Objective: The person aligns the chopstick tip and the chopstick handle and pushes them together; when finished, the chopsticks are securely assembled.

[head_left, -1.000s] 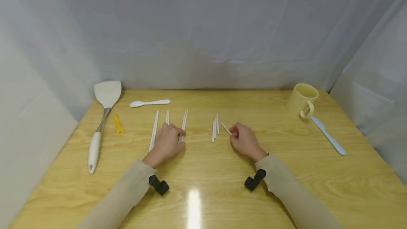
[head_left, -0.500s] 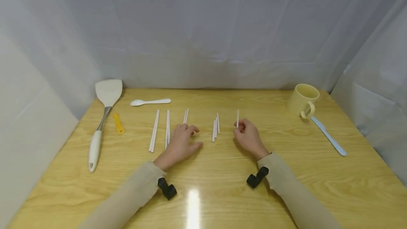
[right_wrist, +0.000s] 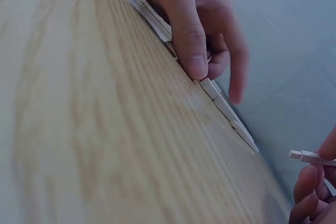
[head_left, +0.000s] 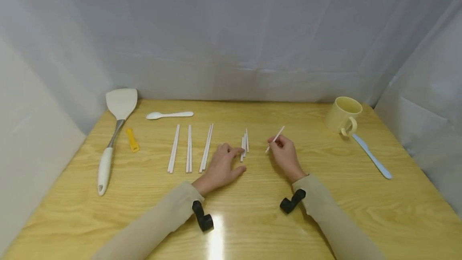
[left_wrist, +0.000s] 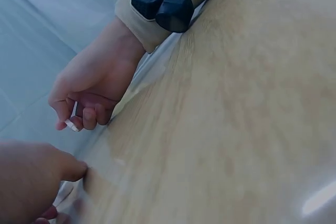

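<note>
My right hand pinches a short thin white stick between thumb and fingers, its far end leaning right. The right wrist view shows that stick's end sticking out past the fingertips. To the left, my left hand is low over the table, thumb and index finger spread apart. Its index fingertip is right at a small group of short white sticks and partly covers them in the head view. Left of that hand lie three pairs of longer white chopsticks, side by side.
On the left are a white spatula and a small yellow piece. A white spoon lies near the back edge. At the right stand a yellow mug and a light blue knife. Pale curtains enclose the wooden table.
My left hand has moved right, off the chopstick pairs to the short sticks. In my right hand the stick has swung from leaning left, through straight ahead, to leaning right.
</note>
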Demonstrator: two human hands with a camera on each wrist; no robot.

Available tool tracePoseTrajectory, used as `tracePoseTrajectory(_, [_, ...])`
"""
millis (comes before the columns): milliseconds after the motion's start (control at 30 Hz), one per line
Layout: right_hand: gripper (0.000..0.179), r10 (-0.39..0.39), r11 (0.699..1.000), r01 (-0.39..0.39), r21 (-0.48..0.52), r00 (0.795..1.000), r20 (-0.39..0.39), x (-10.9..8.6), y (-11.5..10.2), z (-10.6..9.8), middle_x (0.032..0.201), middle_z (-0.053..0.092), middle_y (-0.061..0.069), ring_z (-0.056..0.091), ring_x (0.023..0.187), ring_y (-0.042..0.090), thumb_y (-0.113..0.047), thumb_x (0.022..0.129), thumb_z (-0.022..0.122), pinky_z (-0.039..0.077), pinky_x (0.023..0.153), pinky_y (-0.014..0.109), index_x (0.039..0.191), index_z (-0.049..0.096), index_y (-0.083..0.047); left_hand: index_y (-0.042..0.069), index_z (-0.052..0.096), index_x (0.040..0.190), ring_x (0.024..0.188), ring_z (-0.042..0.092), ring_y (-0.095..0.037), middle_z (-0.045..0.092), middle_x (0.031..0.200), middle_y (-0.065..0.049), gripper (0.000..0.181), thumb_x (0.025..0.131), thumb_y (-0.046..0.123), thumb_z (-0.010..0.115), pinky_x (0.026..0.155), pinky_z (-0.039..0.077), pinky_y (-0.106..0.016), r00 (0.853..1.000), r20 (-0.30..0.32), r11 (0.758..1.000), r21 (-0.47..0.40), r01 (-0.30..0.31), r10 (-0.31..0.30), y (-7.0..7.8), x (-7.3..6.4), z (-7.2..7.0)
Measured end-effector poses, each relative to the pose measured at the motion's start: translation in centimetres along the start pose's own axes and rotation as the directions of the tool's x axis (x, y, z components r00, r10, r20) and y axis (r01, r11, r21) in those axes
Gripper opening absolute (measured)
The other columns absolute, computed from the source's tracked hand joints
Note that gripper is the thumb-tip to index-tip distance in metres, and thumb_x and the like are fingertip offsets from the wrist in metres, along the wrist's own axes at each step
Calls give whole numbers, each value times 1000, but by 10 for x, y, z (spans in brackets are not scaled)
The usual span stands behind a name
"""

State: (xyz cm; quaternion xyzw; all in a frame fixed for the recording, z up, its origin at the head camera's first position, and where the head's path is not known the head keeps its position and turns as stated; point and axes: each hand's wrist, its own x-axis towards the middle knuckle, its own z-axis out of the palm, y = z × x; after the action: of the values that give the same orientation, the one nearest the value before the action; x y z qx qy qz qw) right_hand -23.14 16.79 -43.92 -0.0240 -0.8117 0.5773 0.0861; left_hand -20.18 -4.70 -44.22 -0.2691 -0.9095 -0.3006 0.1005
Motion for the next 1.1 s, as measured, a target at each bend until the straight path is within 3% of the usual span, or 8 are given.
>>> tracePoseTrajectory(200, [21, 15, 1000, -15, 16, 1000, 10, 2, 0, -3, 66, 52, -2, 45, 52, 2, -4, 91, 52, 37, 50, 18, 102, 64, 9, 6, 65, 117, 86, 42, -21, 51, 94, -7, 42, 81, 27, 75, 75, 36, -33, 999, -49, 1000, 4, -19, 19, -3, -3, 8])
tracePoseTrajectory(400, [19, 7, 999, -8, 32, 1000, 22, 1, -1, 2, 69, 53, -3, 46, 55, 4, -2, 91, 51, 39, 53, 18, 100, 65, 8, 3, 67, 111, 86, 44, -22, 53, 92, -7, 38, 80, 21, 77, 75, 37, -35, 997, -83, 999, -38, -3, 0, -4, -9, 4])
tracePoseTrajectory(567, [18, 8, 1000, -9, 29, 1000, 26, 2, 0, 2, 70, 53, -1, 46, 56, 4, -1, 92, 50, 39, 53, 18, 100, 64, 8, 5, 68, 95, 84, 48, -19, 55, 88, -5, 22, 81, 21, 74, 74, 41, -33, 994, -110, 999, -34, 7, -10, -2, -11, 3])
tracePoseTrajectory(733, [21, 13, 1000, -13, 12, 999, 37, 5, 0, 0, 73, 55, 1, 46, 57, 4, -2, 93, 49, 40, 54, 18, 103, 63, 10, 6, 61, 89, 72, 49, -15, 56, 78, -2, 20, 82, 21, 72, 63, 42, -28, 984, -158, 996, -45, 81, -87, 2, -6, 2])
tracePoseTrajectory(967, [18, 0, 1000, -1, 19, 999, 33, 2, -1, 1, 74, 56, 2, 47, 59, 7, 0, 91, 51, 40, 55, 18, 100, 64, 9, 3, 60, 97, 61, 53, -13, 61, 72, 0, 28, 82, 23, 72, 55, 44, -28, 965, -106, 971, -36, 236, -238, 10, 2, -4])
tracePoseTrajectory(1100, [17, 0, 999, -1, 34, 1000, 30, -1, 1, 2, 76, 57, 5, 48, 60, 9, 0, 91, 51, 42, 54, 19, 99, 64, 7, 1, 63, 99, 60, 56, -13, 65, 73, -2, 24, 80, 13, 70, 52, 44, -27, 959, -98, 964, -42, 263, -266, 12, 1, -6])
